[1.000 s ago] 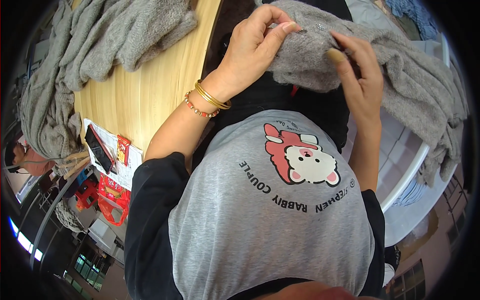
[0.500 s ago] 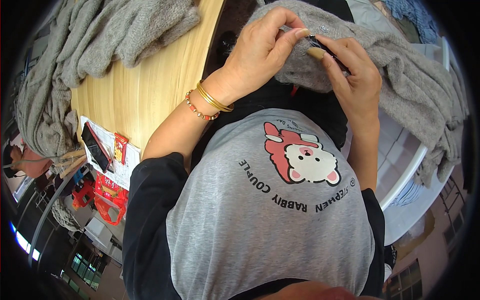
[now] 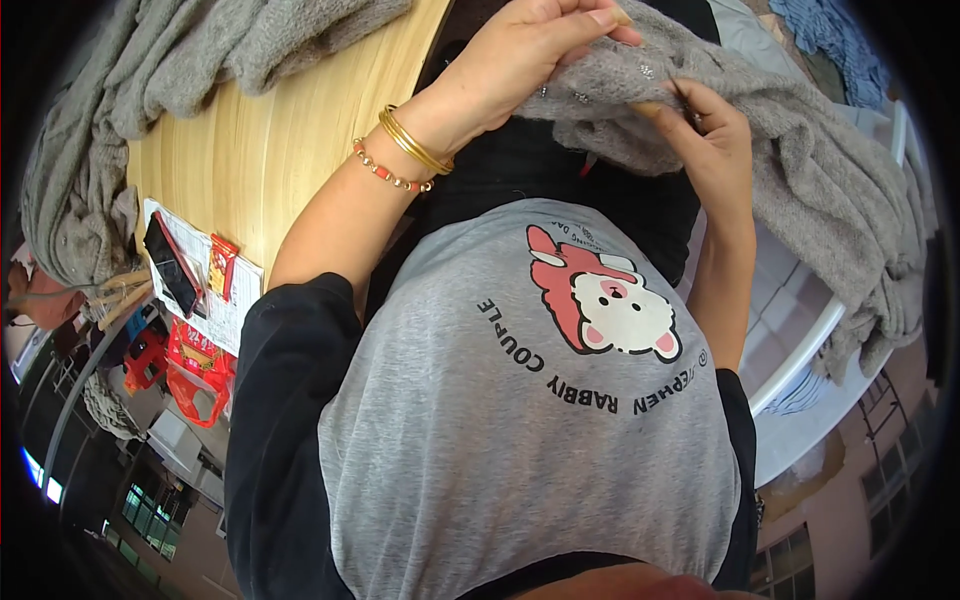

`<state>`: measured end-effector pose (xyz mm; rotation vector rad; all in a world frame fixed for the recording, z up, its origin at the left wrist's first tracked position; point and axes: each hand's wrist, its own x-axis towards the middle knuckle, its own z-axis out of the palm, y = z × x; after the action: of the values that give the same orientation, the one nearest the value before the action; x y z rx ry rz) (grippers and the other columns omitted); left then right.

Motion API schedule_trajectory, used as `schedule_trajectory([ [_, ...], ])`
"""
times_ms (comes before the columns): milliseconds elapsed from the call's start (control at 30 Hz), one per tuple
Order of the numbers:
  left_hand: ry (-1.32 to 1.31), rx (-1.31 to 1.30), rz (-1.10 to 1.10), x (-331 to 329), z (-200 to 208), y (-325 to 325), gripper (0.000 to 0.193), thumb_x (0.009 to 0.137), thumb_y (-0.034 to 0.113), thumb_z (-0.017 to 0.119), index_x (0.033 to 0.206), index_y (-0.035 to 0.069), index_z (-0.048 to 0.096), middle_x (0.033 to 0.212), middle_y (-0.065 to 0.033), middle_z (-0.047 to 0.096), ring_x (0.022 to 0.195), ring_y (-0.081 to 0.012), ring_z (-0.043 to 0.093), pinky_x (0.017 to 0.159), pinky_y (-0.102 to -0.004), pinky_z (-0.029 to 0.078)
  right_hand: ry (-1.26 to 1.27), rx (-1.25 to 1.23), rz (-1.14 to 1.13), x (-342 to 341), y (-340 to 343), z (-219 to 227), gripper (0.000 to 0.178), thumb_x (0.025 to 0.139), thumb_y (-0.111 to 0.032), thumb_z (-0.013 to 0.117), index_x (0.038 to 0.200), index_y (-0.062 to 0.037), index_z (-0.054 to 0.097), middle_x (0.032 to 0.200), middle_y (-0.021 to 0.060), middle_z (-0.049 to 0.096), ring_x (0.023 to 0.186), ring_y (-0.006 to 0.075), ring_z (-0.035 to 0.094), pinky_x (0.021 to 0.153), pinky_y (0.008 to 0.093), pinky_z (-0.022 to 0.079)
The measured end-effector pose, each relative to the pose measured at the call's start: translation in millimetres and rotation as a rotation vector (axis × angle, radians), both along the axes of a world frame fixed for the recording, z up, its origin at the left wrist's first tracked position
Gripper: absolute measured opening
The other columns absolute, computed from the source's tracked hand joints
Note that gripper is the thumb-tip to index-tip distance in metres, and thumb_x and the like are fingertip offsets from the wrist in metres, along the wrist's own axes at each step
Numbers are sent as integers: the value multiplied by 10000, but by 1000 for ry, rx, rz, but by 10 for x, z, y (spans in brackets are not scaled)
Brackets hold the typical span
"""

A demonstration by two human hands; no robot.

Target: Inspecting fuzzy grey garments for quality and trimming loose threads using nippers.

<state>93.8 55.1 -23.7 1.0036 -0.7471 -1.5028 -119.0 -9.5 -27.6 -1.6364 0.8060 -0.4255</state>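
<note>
Fingers of the left hand (image 3: 525, 55) press together at the tips, their hold unclear; those of the right hand (image 3: 715, 140) curl against a knit garment (image 3: 800, 170), pinching or not, I cannot tell. Leftward stands a wood-grain table (image 3: 280, 150); beyond, windows (image 3: 150, 518). Fuzzy, grey, bead-dotted, the garment drapes over a curved white tub (image 3: 800, 357).

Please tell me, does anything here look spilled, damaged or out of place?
Nothing stands out. One grey knit hangs over the edge of the white tub, but looks loosely draped; no spill or tear shows.
</note>
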Motion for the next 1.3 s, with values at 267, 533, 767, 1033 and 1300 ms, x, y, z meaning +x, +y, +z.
schedule_trajectory([
  [267,-245,-50,-182,39,-105,78,307,1045,319,458,1154,56,571,935,57,498,777,-46,401,695,-168,349,-124,62,-198,-115,-168,84,206,907,-159,678,1043,-4,674,681,-87,505,533,-12,330,476,178,215],
  [533,27,-71,-121,-8,-6,92,234,997,203,570,1172,47,566,980,30,514,850,-46,432,721,-176,362,-119,90,-268,-279,-232,82,188,906,-161,678,1028,-19,659,706,-77,520,528,-3,332,479,176,231],
  [767,-838,-132,-88,-114,12,123,241,890,239,693,1008,48,606,966,-47,616,726,-114,559,649,-247,454,-192,71,-269,-218,-153,149,191,896,-159,687,1030,-26,660,719,-77,540,543,-6,352,489,170,236],
  [1033,-591,-154,43,-181,-306,119,361,807,358,783,935,41,669,736,-10,621,647,-86,543,589,-245,443,-156,-24,-186,-219,-110,252,222,895,-154,691,1073,-27,656,752,-89,530,586,-13,361,521,165,232],
  [1300,-713,-293,47,-132,-231,120,197,907,230,676,925,33,682,890,-32,653,726,-77,563,634,-236,457,-199,-10,-204,-256,-132,235,222,904,-153,680,1083,-23,657,720,-95,513,575,-12,344,516,167,224],
])
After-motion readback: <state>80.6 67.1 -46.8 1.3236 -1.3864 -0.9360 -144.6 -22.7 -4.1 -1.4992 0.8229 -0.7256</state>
